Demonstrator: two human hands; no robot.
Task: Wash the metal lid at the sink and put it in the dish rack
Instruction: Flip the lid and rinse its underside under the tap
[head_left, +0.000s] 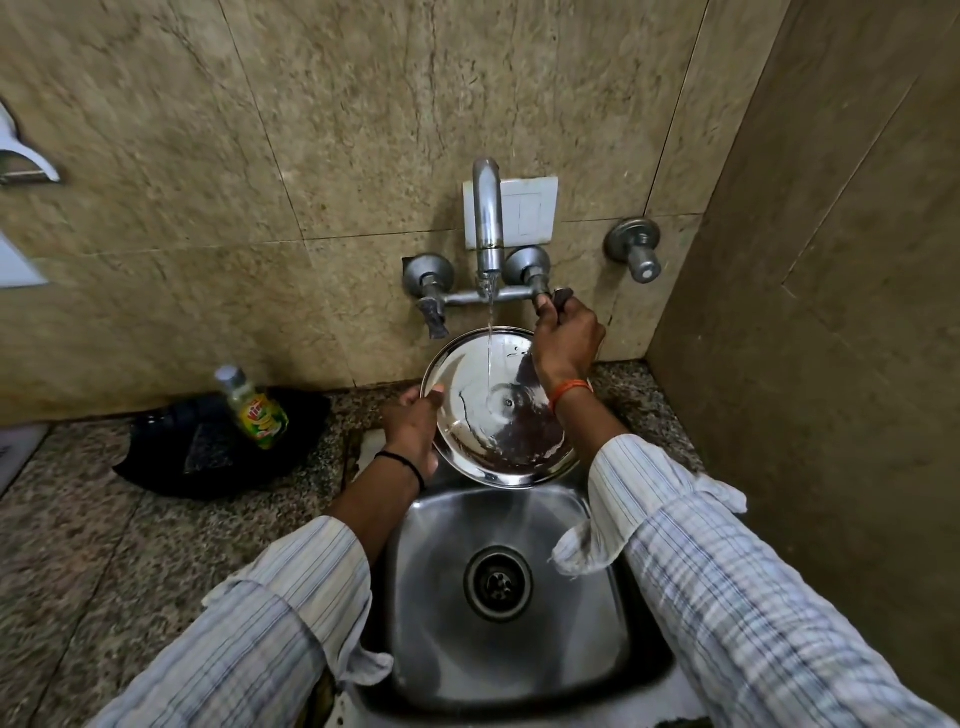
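The round metal lid (493, 410) is tilted above the back of the steel sink (447, 571), its shiny inner face toward me. My left hand (413, 426) grips its left rim. A thin stream of water falls from the wall tap spout (487, 218) onto the lid's middle. My right hand (566, 340) reaches over the lid's upper right edge and is closed around the right tap handle (558, 299). No dish rack is in view.
A green dish-soap bottle (257, 410) stands on a black cloth (218, 447) on the granite counter, left of the sink. A left tap handle (434, 312) and a separate wall valve (636, 252) stick out. A side wall closes in on the right.
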